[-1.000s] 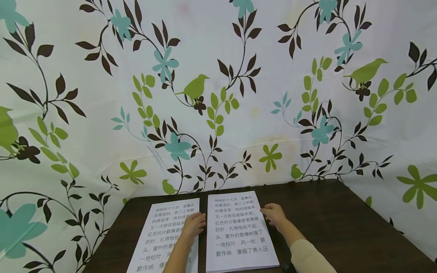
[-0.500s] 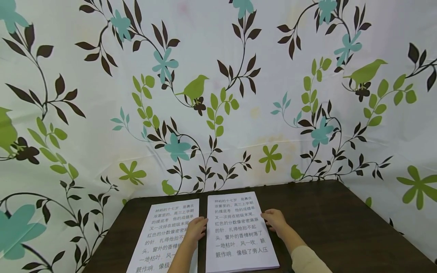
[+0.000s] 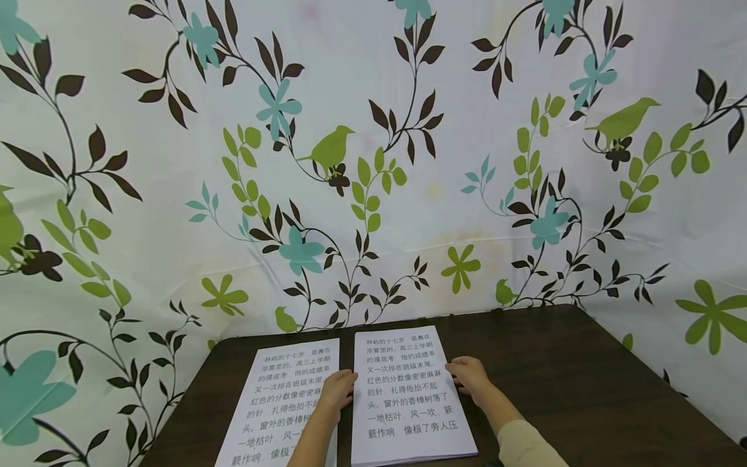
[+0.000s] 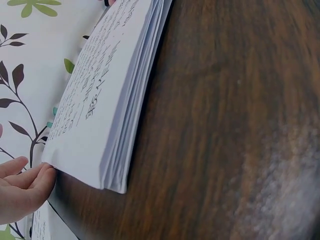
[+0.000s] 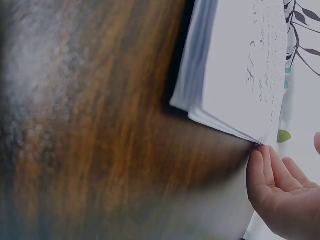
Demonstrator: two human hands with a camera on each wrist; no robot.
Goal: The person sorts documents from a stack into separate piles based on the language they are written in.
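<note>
A thick stack of printed white paper (image 3: 403, 395) lies on the dark wooden table, its pages covered in Chinese text. My left hand (image 3: 337, 391) touches its left edge with the fingertips. On the opposite edge, the fingertips of my right hand (image 3: 470, 376) rest against the sheets. Both wrist views show the fingers extended to the paper edge, with the thumb apart from it. Layered, slightly uneven sheet edges show along the side of the paper stack (image 4: 107, 135) in the left wrist view. Part of the left forearm covers a second printed stack (image 3: 274, 395).
The second stack lies to the left of the first, with a narrow strip of table between them. The dark brown table (image 3: 560, 376) extends to the right. Behind it hangs a white cloth (image 3: 385, 279) printed with leaves, flowers and birds.
My left hand has moved slightly down and right, reaching the left edge of the right-hand stack. My right hand has shifted slightly lower along the right edge. Both stacks stay in place.
</note>
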